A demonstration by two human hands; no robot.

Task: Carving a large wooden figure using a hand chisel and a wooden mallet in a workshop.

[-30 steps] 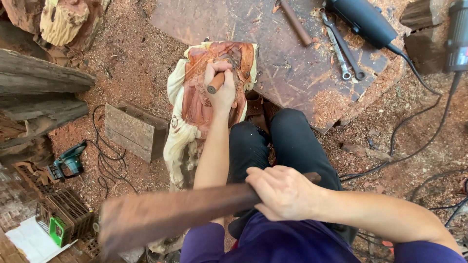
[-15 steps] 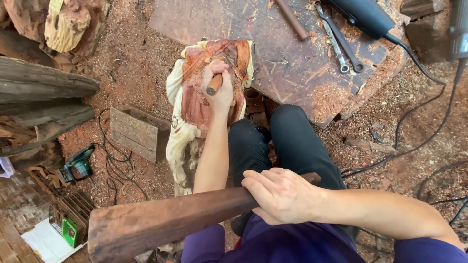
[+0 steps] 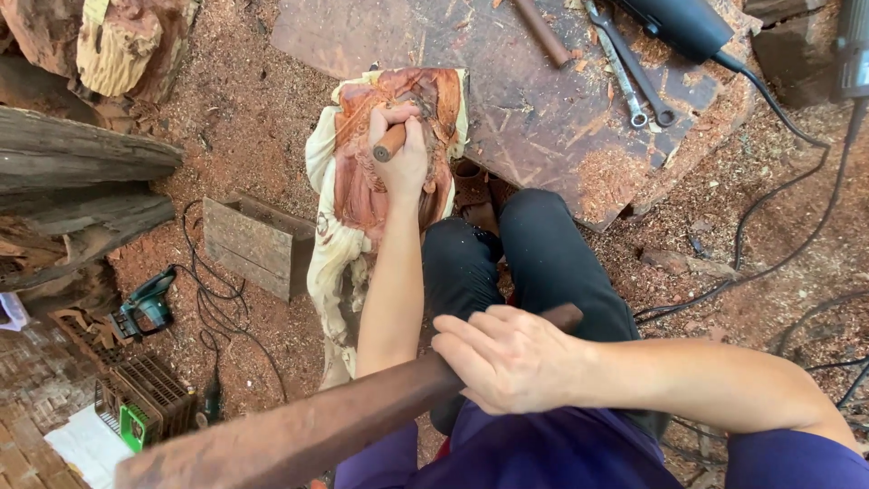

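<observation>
My left hand is stretched forward and closed around a chisel with a round wooden handle, set against a reddish and pale wood carving that lies on the ground before my knees. My right hand is close to my body and grips the handle of a long brown wooden mallet, which reaches to the lower left, raised above my lap. The chisel's blade is hidden behind my fingers.
A flat wooden slab behind the carving carries wrenches, a rod and a power tool with a black cable. Logs lie left, with a small wooden block, a green tool and sawdust all around.
The mallet has swung lower and further left in the view while my right hand keeps its grip. My left hand stays on the chisel at the carving.
</observation>
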